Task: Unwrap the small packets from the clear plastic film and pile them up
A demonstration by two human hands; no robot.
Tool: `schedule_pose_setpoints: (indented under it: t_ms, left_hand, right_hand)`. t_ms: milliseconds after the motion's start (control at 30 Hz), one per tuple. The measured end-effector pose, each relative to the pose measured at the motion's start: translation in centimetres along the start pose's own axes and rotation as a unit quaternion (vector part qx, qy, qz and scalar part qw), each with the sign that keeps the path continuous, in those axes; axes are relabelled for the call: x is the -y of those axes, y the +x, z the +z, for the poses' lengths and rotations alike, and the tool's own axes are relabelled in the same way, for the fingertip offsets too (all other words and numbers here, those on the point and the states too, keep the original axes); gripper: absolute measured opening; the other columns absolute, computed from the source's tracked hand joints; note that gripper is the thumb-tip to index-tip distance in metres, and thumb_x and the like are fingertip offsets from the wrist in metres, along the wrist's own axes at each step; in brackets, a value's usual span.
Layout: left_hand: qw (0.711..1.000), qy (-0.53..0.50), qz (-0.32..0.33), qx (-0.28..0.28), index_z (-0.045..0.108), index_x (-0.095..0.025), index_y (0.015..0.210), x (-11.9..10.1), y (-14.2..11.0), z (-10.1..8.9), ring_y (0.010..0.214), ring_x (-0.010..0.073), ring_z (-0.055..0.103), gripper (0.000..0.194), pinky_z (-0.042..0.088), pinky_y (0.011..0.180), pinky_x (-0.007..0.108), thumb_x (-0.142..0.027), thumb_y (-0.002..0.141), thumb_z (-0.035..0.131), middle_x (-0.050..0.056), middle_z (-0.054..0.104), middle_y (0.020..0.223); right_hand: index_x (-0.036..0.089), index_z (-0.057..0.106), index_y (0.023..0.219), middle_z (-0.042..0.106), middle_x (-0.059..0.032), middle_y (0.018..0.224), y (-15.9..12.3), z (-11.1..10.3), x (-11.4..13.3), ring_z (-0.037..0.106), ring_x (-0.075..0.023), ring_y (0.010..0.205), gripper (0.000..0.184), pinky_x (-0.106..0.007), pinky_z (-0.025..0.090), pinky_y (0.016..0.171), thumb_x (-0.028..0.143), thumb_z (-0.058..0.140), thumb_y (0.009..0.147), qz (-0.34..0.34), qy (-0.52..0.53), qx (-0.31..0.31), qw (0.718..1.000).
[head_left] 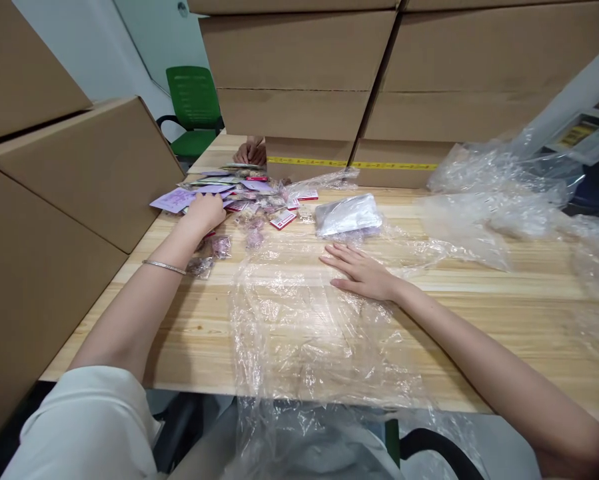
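And here's the left hand (206, 212), a bracelet (164, 267) on its wrist, down at the near edge of a jumbled pile of packets (259, 187), its fingertips hard to make out! Across the table (189, 347), the right hand (362, 272) lies palm down, fingers spread on a clear plastic sheet (309, 333) that spills over the near edge. Just beyond those fingers sits a silvery package (349, 215). Out right, a great crumple of clear plastic (499, 187)! Cardboard boxes (299, 60) wall off the back, a yellow tape strip (394, 165) along their foot, a green chair (194, 100) behind on the left.
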State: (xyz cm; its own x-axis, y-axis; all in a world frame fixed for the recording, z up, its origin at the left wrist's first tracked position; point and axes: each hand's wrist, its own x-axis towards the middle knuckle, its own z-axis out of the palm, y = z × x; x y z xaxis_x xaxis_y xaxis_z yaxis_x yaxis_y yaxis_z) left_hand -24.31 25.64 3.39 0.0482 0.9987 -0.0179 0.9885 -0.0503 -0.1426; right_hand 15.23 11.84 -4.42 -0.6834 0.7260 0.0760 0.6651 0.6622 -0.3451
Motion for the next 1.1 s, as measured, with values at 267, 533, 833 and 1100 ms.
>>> schedule_pose_setpoints:
  t_ms: [267,533,833,1100]
  left_hand:
    - [0.997,0.01,0.034,-0.072,0.069,-0.001,0.103,-0.5,-3.4,-1.9,0.118,0.0388,0.053,0.034,0.04,0.098,0.046,-0.019,0.089,0.043,0.027,0.065,0.11]
    - [0.966,0.108,0.03,-0.234,0.068,-0.007,0.095,-2.0,-13.4,-6.5,0.094,0.0344,0.065,0.032,0.054,0.072,0.043,-0.002,0.083,0.038,0.021,0.07,0.091]
    - [0.76,-0.01,0.489,-0.429,0.065,0.001,0.107,-11.2,-19.9,1.3,0.103,0.0226,0.07,0.024,0.058,0.093,0.034,0.0,0.09,0.049,0.017,0.074,0.105]
    - [0.825,-0.146,0.529,-0.135,0.061,-0.021,0.127,-8.2,-18.3,2.0,0.129,0.0209,0.054,0.031,0.046,0.109,0.04,-0.025,0.099,0.047,0.007,0.064,0.132]
  right_hand:
    - [0.035,0.029,0.154,0.015,-0.0018,0.162,0.1,0.1,-0.2,0.012,-0.0256,0.15,0.065,-0.052,0.013,0.122,0.062,0.04,0.096,-0.003,-0.006,0.006,1.0]
    - [0.031,0.033,0.153,0.018,-0.0035,0.162,0.1,-0.1,0.0,0.013,-0.027,0.15,0.066,-0.051,0.012,0.122,0.061,0.042,0.095,0.001,0.003,0.012,1.0]
    - [0.023,0.06,0.13,0.055,-0.0112,0.14,-1.0,-2.0,0.7,0.048,-0.0272,0.134,0.039,-0.05,0.039,0.111,0.04,0.044,0.098,0.031,0.067,-0.135,0.988]
    - [0.027,0.05,0.138,0.054,-0.0074,0.142,-8.8,-5.7,5.8,0.052,-0.0238,0.129,0.049,-0.043,0.049,0.102,0.012,0.046,0.092,-0.027,-0.057,-0.069,0.996]
